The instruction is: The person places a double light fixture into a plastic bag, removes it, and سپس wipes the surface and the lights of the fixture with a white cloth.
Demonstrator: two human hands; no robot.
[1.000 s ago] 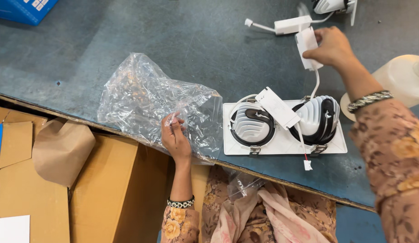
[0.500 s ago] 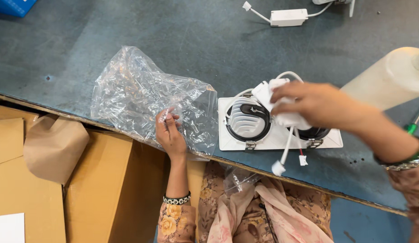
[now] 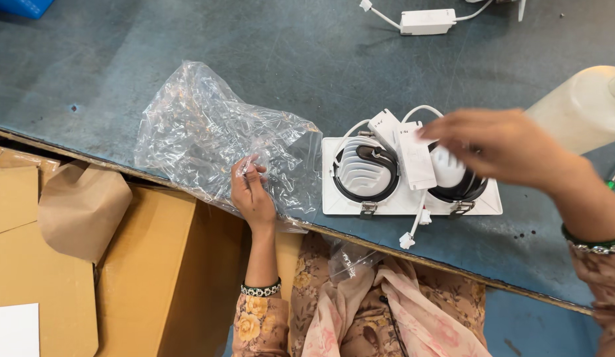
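Note:
My left hand (image 3: 252, 192) pinches the near edge of a crumpled clear plastic bag (image 3: 208, 132) lying on the blue-grey table. To its right sits a white twin downlight fixture (image 3: 360, 173) on its square plate, with two white driver boxes (image 3: 413, 155) and their cables resting on top. My right hand (image 3: 502, 145), blurred by motion, hovers over the fixture's right lamp with fingers spread, touching or just above the driver boxes. Whether it grips anything is unclear.
Another white driver box with cable (image 3: 426, 21) lies at the table's far edge. A cream plastic bottle (image 3: 581, 109) stands at right. Brown cardboard boxes (image 3: 135, 264) and a paper flap sit below the table edge (image 3: 413, 254) at left.
My right hand brought a white driver box from the far side of the table down onto the fixture, then drew slightly to the right. The left hand stayed on the bag.

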